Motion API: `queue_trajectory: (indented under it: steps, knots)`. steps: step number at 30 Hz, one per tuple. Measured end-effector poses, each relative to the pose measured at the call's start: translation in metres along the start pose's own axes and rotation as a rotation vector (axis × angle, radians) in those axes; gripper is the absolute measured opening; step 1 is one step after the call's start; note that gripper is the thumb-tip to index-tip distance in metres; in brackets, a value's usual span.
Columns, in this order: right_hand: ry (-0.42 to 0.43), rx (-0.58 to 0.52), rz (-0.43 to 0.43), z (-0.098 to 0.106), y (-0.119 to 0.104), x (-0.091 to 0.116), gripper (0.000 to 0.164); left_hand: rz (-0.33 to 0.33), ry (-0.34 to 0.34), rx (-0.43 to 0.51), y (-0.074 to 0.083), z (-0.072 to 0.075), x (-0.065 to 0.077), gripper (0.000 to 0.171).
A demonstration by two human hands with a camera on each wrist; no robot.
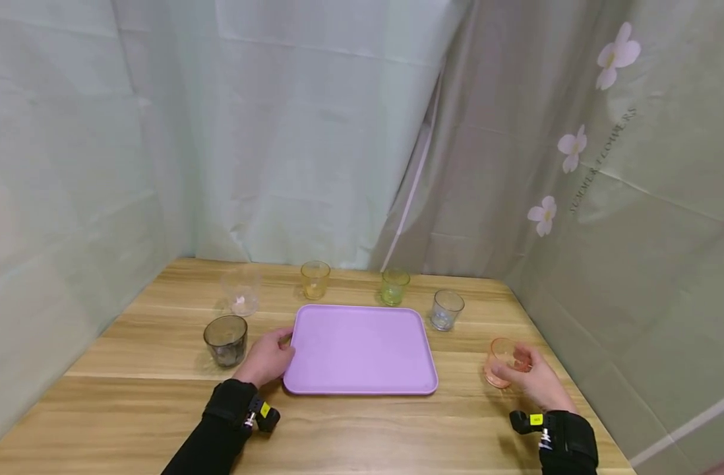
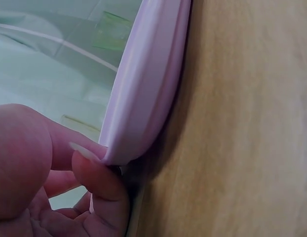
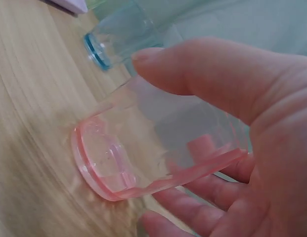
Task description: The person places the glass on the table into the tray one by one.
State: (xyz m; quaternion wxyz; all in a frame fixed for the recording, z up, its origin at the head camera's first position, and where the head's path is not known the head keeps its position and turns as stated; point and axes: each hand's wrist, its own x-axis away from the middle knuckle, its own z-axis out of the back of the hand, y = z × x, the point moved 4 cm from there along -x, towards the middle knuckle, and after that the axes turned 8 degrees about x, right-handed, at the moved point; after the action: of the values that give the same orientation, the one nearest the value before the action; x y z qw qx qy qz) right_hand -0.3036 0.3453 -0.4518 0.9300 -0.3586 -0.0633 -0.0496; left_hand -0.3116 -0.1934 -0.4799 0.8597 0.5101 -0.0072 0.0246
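A flat purple tray (image 1: pixel 362 349) lies in the middle of the wooden table. My left hand (image 1: pixel 270 358) pinches its left rim, and the left wrist view shows thumb and finger meeting at the tray edge (image 2: pixel 143 94). Over on the right, my right hand (image 1: pixel 534 379) holds a pink-orange glass (image 1: pixel 497 369). In the right wrist view the thumb lies along one side of this clear pink glass (image 3: pixel 143 143), with the fingers around the other side. The base of the glass is close to the tabletop.
Around the tray stand a dark grey glass (image 1: pixel 226 343), a clear glass (image 1: pixel 243 297), a yellow glass (image 1: pixel 315 282), a green glass (image 1: pixel 394 289) and a bluish glass (image 1: pixel 446 311). Curtains (image 1: pixel 314 132) hang behind and along both sides of the table (image 1: pixel 350 435).
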Motion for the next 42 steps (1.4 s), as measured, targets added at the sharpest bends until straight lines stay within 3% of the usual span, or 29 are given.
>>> queue_trajectory:
  steps: [14, 29, 42]
  knots:
    - [0.026, -0.063, 0.025, -0.010, 0.008, -0.005, 0.093, -0.009, -0.005, -0.018, 0.004, 0.000, -0.001, 0.054]
    - [0.032, -0.061, 0.013, -0.012, 0.006, -0.004, 0.095, 0.016, -0.004, -0.003, 0.001, -0.001, 0.001, 0.055]
    - [0.011, -0.075, 0.030, -0.009, -0.004, -0.006, 0.095, -0.003, 0.011, -0.011, 0.001, 0.000, 0.001, 0.055]
